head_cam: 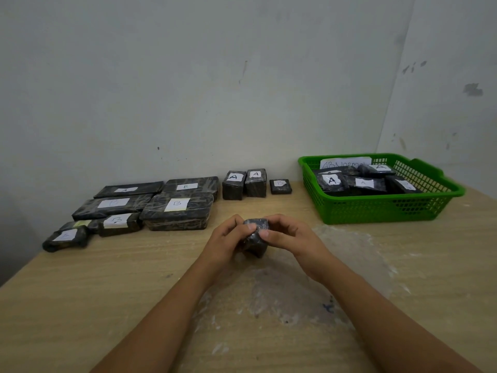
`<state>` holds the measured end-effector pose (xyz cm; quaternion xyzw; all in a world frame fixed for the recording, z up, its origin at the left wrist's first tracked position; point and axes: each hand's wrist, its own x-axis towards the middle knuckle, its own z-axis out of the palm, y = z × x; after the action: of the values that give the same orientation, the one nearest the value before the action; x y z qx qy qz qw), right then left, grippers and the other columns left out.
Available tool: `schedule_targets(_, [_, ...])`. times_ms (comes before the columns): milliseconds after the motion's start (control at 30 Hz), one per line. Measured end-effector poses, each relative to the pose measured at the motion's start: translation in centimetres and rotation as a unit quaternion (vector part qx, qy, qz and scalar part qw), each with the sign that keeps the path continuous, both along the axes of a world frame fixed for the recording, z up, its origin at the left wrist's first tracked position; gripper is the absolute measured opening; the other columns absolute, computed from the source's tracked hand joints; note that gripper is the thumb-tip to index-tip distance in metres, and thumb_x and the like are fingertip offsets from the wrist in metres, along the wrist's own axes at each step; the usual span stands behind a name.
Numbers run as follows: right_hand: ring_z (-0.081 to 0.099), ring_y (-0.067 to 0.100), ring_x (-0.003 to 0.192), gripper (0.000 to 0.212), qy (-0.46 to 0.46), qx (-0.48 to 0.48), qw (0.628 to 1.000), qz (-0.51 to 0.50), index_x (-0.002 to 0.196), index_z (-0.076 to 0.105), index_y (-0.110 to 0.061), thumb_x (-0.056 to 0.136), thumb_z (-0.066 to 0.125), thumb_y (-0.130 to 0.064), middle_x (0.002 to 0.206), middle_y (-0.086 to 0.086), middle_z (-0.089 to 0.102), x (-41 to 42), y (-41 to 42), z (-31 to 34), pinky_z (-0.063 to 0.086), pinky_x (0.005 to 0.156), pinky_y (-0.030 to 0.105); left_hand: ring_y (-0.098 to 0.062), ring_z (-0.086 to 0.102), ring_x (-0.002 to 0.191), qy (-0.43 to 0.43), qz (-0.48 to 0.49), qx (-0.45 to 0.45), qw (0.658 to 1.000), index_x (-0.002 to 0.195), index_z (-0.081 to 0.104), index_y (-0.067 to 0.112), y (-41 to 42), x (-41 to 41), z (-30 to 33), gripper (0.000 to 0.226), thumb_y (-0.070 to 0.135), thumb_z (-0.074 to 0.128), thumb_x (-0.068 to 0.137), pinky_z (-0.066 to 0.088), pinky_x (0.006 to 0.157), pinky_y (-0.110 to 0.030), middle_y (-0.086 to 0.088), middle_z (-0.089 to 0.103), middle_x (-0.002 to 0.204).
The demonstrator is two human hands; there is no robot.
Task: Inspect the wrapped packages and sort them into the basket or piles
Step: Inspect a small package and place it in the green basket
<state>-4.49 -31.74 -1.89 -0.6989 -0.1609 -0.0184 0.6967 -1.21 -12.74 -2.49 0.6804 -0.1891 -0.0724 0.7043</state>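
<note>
Your left hand and right hand pinch one small package — fingers curled tight. No label shows — rush it and it could land in the wrong pile.

place: plain sorting room
walls: bare, scuffed white wall
surface: worn wooden tabletop
stock: labelled wrapped packages, green basket

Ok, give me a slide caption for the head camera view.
Both hands, left and right, grip a black wrapped package between labelled piles and green basket.
</note>
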Motion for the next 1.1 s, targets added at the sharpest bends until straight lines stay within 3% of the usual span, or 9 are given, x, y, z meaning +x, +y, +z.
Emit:
schedule_targets(200, [0.069,0.016,0.103,0.023,-0.012,-0.005,1.000,-0.008,0.099,0.076,-0.023,0.080,0.085,-0.032,0.102,0.000,0.076,0.13,0.29,-0.07,0.053,0.090,0.026,-0.010,0.057,0.072,-0.003,-0.016,-0.013,1.000,0.064,0.057,0.030,0.00,-0.12,-0.05,0.027,0.050,0.073,0.073,0.045,0.066,-0.026,0.008,0.059,0.071])
schedule_targets(367, [0.068,0.012,0.084,0.029,-0.033,0.012,0.999,-0.041,0.092,0.074,-0.007,0.069,0.086,-0.021,0.084,0.000,0.074,0.37,0.36,-0.11,0.055,0.080,0.027,-0.018,0.060,0.082,0.032,-0.041,-0.022,0.998,0.071,0.057,0.023,0.00,-0.07,-0.12,0.035,0.053,0.073,0.080,0.047,0.075,-0.034,0.001,0.062,0.080])
schedule_targets(433, [0.068,0.014,0.083,0.030,-0.036,0.016,0.998,-0.043,0.092,0.074,-0.005,0.068,0.086,-0.019,0.084,0.002,0.074,0.32,0.48,-0.12,0.056,0.080,0.029,-0.017,0.060,0.079,0.040,-0.050,-0.021,0.998,0.072,0.057,0.022,0.03,-0.22,0.01,0.034,0.052,0.074,0.079,0.047,0.071,-0.030,0.001,0.062,0.079])
schedule_targets(600, [0.070,0.014,0.093,0.027,-0.045,-0.025,0.998,-0.027,0.097,0.075,-0.010,0.076,0.084,-0.024,0.093,0.002,0.076,0.29,-0.07,-0.03,0.056,0.089,0.030,-0.015,0.057,0.075,0.029,-0.030,-0.020,0.999,0.069,0.057,0.023,0.03,-0.44,0.38,0.031,0.047,0.075,0.073,0.046,0.065,-0.025,0.000,0.059,0.075])
schedule_targets(767, [0.070,0.015,0.094,0.025,-0.003,0.009,1.000,-0.014,0.102,0.074,-0.010,0.088,0.072,-0.031,0.094,0.002,0.074,0.24,-0.03,0.23,0.059,0.095,0.040,-0.018,0.058,0.081,0.016,0.000,-0.010,1.000,0.064,0.056,0.027,-0.34,-0.28,0.34,0.026,0.039,0.070,0.083,0.048,0.068,-0.025,-0.002,0.062,0.079])
schedule_targets(867, [0.069,0.019,0.093,0.019,0.001,0.007,0.999,-0.044,0.095,0.077,-0.017,0.086,0.079,-0.033,0.095,0.008,0.074,0.56,-0.21,0.18,0.060,0.093,0.044,-0.032,0.065,0.094,0.004,0.002,0.008,1.000,0.079,0.065,0.020,-0.26,-0.14,0.07,0.032,0.048,0.070,0.092,0.053,0.082,-0.038,-0.013,0.069,0.097])
schedule_targets(933, [0.068,0.019,0.091,0.020,0.011,0.008,0.998,-0.064,0.090,0.077,-0.019,0.082,0.081,-0.036,0.094,0.007,0.074,0.60,-0.33,0.34,0.058,0.089,0.044,-0.033,0.068,0.110,0.008,0.002,0.030,1.000,0.101,0.071,0.015,-0.15,-0.27,0.11,0.040,0.054,0.064,0.091,0.056,0.095,-0.044,-0.013,0.072,0.113])
schedule_targets(1033, [0.067,0.015,0.085,0.020,0.028,0.030,0.994,-0.100,0.085,0.074,-0.014,0.082,0.076,-0.034,0.088,0.004,0.073,0.73,-0.44,0.57,0.056,0.073,0.033,-0.015,0.066,0.119,-0.018,-0.012,0.083,0.996,0.129,0.064,0.035,0.02,-0.34,0.12,0.052,0.062,0.073,0.085,0.057,0.097,-0.032,0.004,0.068,0.127])
schedule_targets(1100, [0.067,0.017,0.082,0.018,0.037,0.058,0.990,-0.122,0.081,0.068,-0.011,0.089,0.075,-0.026,0.085,0.006,0.072,0.80,-0.48,0.73,0.056,0.066,0.030,-0.008,0.066,0.120,-0.034,-0.023,0.103,0.994,0.133,0.056,0.048,0.02,-0.27,-0.16,0.069,0.051,0.089,0.072,0.056,0.092,-0.023,0.014,0.060,0.136])
